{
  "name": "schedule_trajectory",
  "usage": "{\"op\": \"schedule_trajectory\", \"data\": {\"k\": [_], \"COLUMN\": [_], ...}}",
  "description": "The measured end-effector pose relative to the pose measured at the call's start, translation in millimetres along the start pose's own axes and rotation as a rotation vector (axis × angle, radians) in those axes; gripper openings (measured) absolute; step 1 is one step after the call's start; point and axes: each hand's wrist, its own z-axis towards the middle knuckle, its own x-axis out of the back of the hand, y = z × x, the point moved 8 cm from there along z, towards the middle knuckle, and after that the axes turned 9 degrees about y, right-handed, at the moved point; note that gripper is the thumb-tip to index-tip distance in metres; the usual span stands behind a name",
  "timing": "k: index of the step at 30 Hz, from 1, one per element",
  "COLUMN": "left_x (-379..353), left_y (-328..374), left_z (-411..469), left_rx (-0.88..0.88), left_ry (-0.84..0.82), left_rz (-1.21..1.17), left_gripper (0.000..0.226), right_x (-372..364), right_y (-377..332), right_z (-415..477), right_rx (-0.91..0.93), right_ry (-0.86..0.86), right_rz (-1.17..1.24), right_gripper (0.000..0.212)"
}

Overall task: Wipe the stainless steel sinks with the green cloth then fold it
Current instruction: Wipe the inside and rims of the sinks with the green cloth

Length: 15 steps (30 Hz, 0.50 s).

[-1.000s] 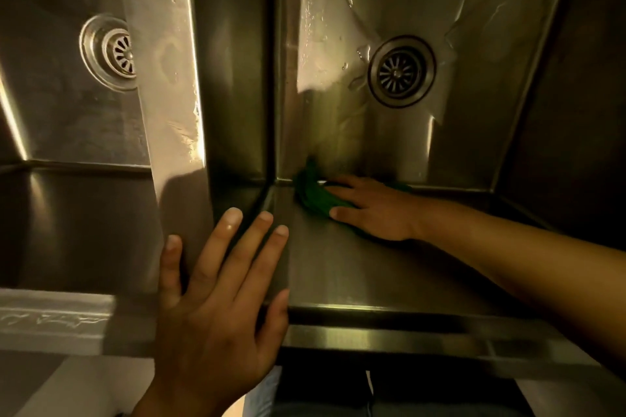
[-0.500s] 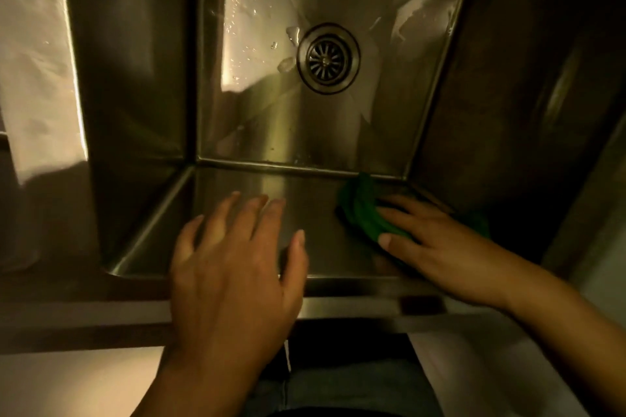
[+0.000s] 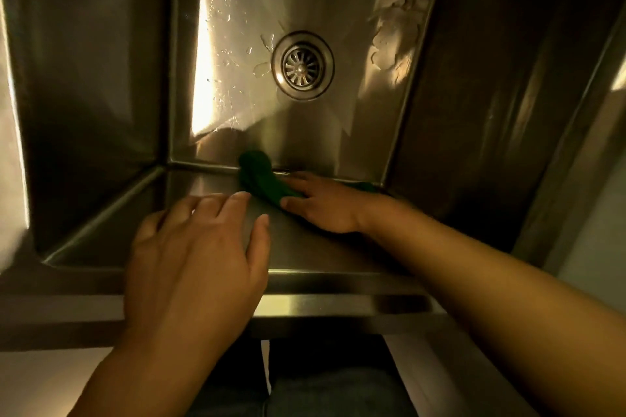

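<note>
A deep stainless steel sink (image 3: 111,206) fills the view, its round drain (image 3: 302,65) in the wet floor. My right hand (image 3: 321,205) presses the green cloth (image 3: 262,179) flat against the near inner wall, at the seam where wall meets floor. Most of the cloth is bunched to the left of my fingers; a small part shows past the wrist. My left hand (image 3: 196,257) hovers over the sink's front rim, fingers apart, holding nothing.
Water drops and streaks lie on the sink floor around the drain. The front ledge (image 3: 338,306) of the sink runs across below my hands. A bright steel divider (image 3: 10,152) shows at the far left edge. My legs are below the ledge.
The view swung right from the divider between two sinks to the right sink. My right hand swept the cloth right along the near wall, then back left. My left hand left the divider.
</note>
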Motion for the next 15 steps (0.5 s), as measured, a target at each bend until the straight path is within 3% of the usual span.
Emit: {"op": "schedule_trajectory", "data": {"k": [3, 8, 12, 15], "left_x": [-9, -16, -24, -31], "left_y": [4, 19, 41, 62], "left_z": [2, 5, 6, 3], "left_rx": [0.018, -0.034, -0.11, -0.168], "left_ry": [-0.132, -0.211, -0.25, -0.272], "left_rz": [-0.039, -0.003, -0.025, -0.056], "left_gripper": [0.056, 0.072, 0.074, 0.072], "right_x": [12, 30, 36, 48], "right_y": [60, 117, 101, 84], "right_z": [-5, -42, -84, -117], "right_rx": [-0.143, -0.334, -0.302, -0.23], "right_ry": [-0.013, 0.004, 0.057, 0.09], "right_rz": [-0.094, -0.176, -0.187, -0.339], "right_gripper": [0.055, 0.058, 0.056, 0.054]}}
